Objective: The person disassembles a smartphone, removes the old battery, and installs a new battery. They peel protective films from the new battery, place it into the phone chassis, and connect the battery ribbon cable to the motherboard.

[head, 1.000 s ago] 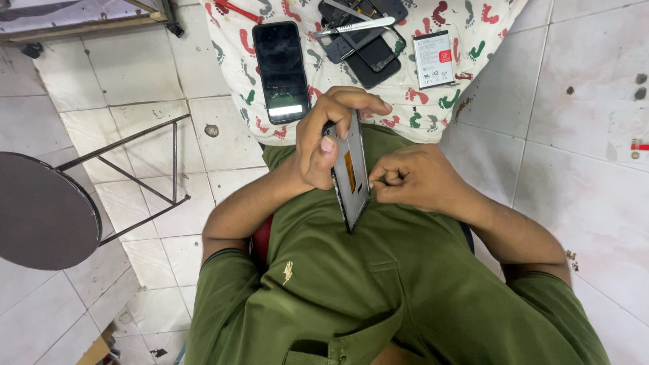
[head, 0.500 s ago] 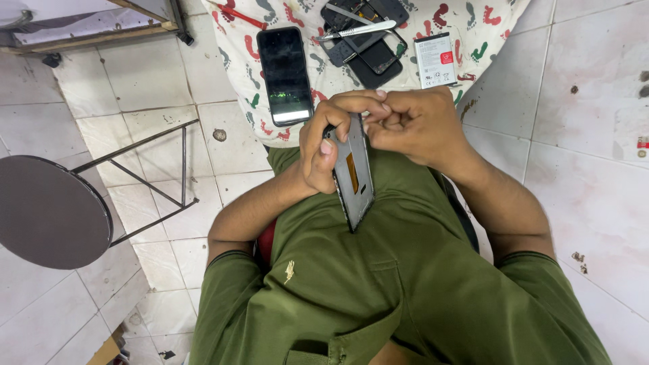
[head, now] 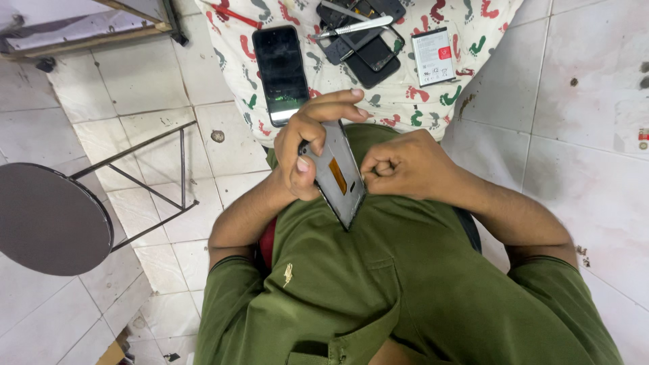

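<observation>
My left hand (head: 307, 145) grips a grey phone frame (head: 340, 177) with an orange strip on its inner face, holding it tilted in front of my green shirt. The right hand (head: 399, 165) is curled into a loose fist with its fingertips pinched against the frame's right edge. Whether anything small sits between those fingers is hidden.
A patterned cloth (head: 473, 40) on the tiled floor carries a black phone screen (head: 280, 71), a dark phone back (head: 368, 47), a scalpel-like tool (head: 351, 27), a white battery (head: 433, 55) and a red tool (head: 233, 13). A round stool (head: 47, 220) stands at left.
The right hand went up to the frame's top edge half a second ago, then came back down to its right side. The left hand kept hold of the frame, tilting it a little.
</observation>
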